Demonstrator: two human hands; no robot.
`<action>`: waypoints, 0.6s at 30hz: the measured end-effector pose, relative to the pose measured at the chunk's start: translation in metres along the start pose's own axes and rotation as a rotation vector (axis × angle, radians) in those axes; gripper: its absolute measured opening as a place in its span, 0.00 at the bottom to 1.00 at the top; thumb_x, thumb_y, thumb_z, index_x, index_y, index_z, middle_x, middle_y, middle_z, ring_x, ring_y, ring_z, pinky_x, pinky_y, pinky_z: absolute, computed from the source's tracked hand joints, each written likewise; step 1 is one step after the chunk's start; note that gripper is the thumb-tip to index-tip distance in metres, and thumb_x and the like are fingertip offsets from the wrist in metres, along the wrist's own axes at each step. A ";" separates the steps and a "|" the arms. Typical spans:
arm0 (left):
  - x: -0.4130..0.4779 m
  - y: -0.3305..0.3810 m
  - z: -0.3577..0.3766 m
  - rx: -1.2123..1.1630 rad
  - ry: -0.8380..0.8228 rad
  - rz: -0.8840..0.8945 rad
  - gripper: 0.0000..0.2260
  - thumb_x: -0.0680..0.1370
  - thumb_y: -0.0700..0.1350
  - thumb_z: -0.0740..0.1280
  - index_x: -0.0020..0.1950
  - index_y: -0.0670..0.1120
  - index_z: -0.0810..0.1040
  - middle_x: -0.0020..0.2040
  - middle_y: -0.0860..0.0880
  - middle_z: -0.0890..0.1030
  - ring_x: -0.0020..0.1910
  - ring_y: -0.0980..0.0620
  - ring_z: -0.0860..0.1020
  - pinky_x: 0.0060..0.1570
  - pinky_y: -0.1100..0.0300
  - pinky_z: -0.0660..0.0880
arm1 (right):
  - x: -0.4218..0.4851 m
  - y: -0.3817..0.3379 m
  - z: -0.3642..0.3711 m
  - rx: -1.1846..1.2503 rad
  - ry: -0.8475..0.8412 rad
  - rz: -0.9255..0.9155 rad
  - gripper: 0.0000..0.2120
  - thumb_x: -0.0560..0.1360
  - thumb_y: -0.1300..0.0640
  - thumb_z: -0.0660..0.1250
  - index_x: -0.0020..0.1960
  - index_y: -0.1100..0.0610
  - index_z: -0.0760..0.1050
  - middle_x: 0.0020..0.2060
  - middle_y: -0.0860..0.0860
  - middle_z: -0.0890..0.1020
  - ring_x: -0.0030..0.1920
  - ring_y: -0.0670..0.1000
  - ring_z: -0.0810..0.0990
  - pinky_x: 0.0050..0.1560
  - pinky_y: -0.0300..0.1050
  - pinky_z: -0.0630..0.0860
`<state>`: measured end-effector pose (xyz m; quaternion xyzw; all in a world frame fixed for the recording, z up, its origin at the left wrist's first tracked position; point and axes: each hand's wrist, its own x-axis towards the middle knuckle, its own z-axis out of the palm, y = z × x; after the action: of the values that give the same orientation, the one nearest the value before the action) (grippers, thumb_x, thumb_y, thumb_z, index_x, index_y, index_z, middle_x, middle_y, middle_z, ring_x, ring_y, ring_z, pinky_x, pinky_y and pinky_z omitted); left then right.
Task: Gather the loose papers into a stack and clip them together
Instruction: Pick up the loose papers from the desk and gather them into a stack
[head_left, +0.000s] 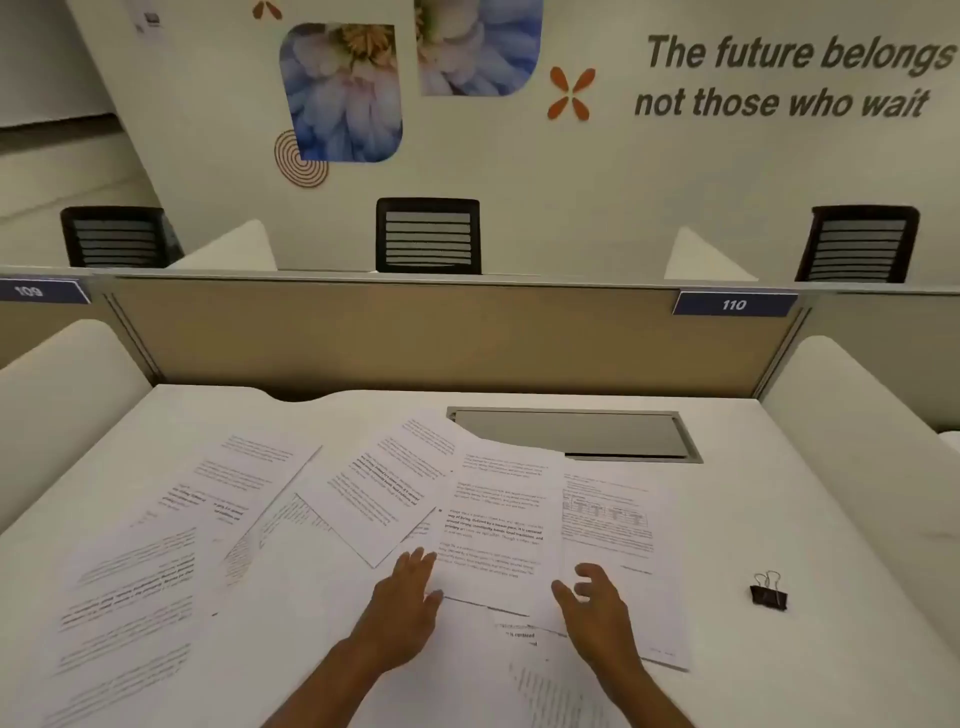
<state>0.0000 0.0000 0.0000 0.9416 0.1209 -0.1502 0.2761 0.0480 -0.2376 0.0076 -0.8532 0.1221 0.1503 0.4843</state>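
Several loose printed papers (384, 493) lie scattered and overlapping across the white desk (779, 493), some at the left (156, 545) and some near the front edge. One sheet (498, 525) lies on top in the middle. My left hand (402, 603) rests flat at that sheet's left edge, fingers spread. Just right of the sheet's lower right corner is my right hand (592, 605), with its fingers curled and apart and nothing in them. A black binder clip (769, 592) with silver handles sits alone on the desk to the right, apart from both hands.
A grey cable hatch (597, 434) is set into the desk behind the papers. A tan partition (395, 338) with a "110" tag closes the back. White side dividers (852, 410) flank the desk. Black chairs (427, 236) stand beyond the partition.
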 end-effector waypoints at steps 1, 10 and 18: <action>0.006 -0.004 0.001 0.007 -0.015 0.013 0.27 0.86 0.53 0.52 0.83 0.49 0.48 0.84 0.50 0.47 0.83 0.50 0.46 0.79 0.53 0.46 | 0.006 -0.001 0.004 0.032 0.011 0.026 0.21 0.79 0.49 0.67 0.70 0.53 0.69 0.67 0.58 0.77 0.63 0.57 0.78 0.63 0.52 0.77; 0.025 -0.021 0.020 0.161 -0.058 0.025 0.28 0.85 0.54 0.53 0.83 0.48 0.50 0.84 0.49 0.47 0.83 0.50 0.46 0.80 0.52 0.46 | 0.034 -0.020 0.032 0.058 0.124 0.205 0.23 0.78 0.51 0.70 0.69 0.57 0.71 0.66 0.58 0.78 0.63 0.59 0.78 0.63 0.53 0.74; 0.022 -0.016 0.020 0.222 -0.079 0.016 0.28 0.85 0.54 0.51 0.83 0.48 0.48 0.84 0.49 0.45 0.83 0.50 0.45 0.81 0.52 0.45 | 0.041 -0.028 0.042 -0.003 0.092 0.225 0.14 0.77 0.50 0.71 0.56 0.55 0.72 0.59 0.55 0.82 0.51 0.54 0.79 0.58 0.52 0.80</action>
<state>0.0111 0.0054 -0.0316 0.9607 0.0849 -0.1975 0.1757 0.0905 -0.1893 -0.0062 -0.8409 0.2389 0.1644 0.4570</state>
